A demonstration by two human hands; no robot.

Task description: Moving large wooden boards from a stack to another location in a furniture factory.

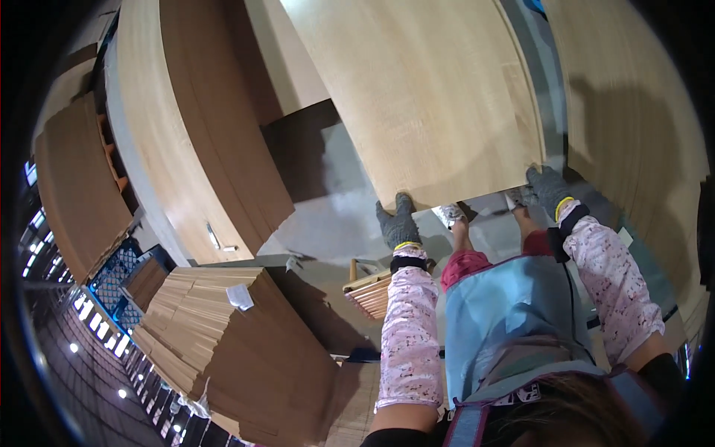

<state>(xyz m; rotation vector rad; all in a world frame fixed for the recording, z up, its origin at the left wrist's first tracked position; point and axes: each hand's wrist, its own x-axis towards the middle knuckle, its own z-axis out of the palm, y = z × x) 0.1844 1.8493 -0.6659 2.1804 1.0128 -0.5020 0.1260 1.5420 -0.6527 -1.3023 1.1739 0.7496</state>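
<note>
A long pale wood-grain panel (447, 112) stretches away in front of me, its near end close to my body. My left hand (399, 223), in a grey knit glove with a yellow cuff, grips the panel's near left corner. At the near right corner my right hand (550, 191), gloved the same way, holds the edge. Some fingers of both hands are hidden around the board. Floral sleeves cover both forearms, and a light blue apron (514, 313) hangs below them.
To the left, a stack of boards (179, 171) carries a small metal tool (213, 235). Nearer stands a tall stack of brown strips (268, 365) with a white paper (240, 297). A slatted wooden seat (369, 294) is beside my left forearm. Another wood-grain surface (633, 141) lies right.
</note>
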